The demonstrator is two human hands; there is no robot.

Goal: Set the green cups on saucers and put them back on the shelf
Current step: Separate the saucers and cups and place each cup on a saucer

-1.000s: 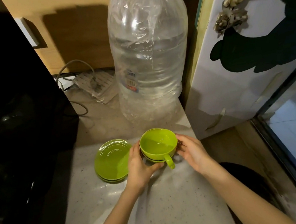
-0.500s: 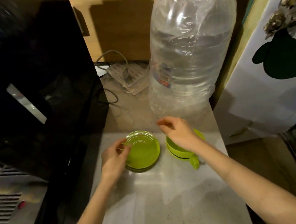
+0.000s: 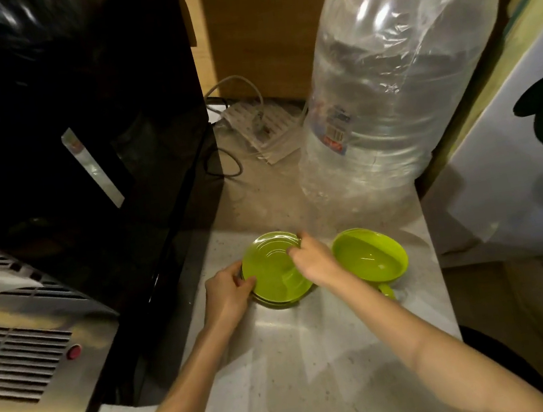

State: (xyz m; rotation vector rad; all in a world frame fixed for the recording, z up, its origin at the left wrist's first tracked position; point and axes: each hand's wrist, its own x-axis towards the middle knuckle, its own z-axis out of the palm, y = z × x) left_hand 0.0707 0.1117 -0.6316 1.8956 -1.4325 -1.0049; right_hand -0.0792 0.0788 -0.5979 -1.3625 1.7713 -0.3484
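Observation:
A green saucer [image 3: 273, 269] tops a small stack on the pale counter [image 3: 317, 355]. My left hand [image 3: 228, 292] grips its left rim. My right hand [image 3: 311, 257] pinches its far right rim, and the top saucer looks tilted up off the stack. To the right stands a green cup [image 3: 369, 255] with its handle [image 3: 386, 291] pointing toward me. It sits upright on the counter, free of both hands. I cannot tell whether a saucer lies under the cup.
A huge clear water bottle in plastic wrap [image 3: 392, 86] stands just behind the cup. A black appliance [image 3: 73, 128] walls the left side, with a steel vented unit [image 3: 22, 342] below it. A power strip with cables [image 3: 263, 127] lies at the back. A white door [image 3: 515, 156] is at right.
Both hands left the cup, which now stands on the counter. They moved left onto the saucer stack, and the right hand took hold of the top saucer's rim.

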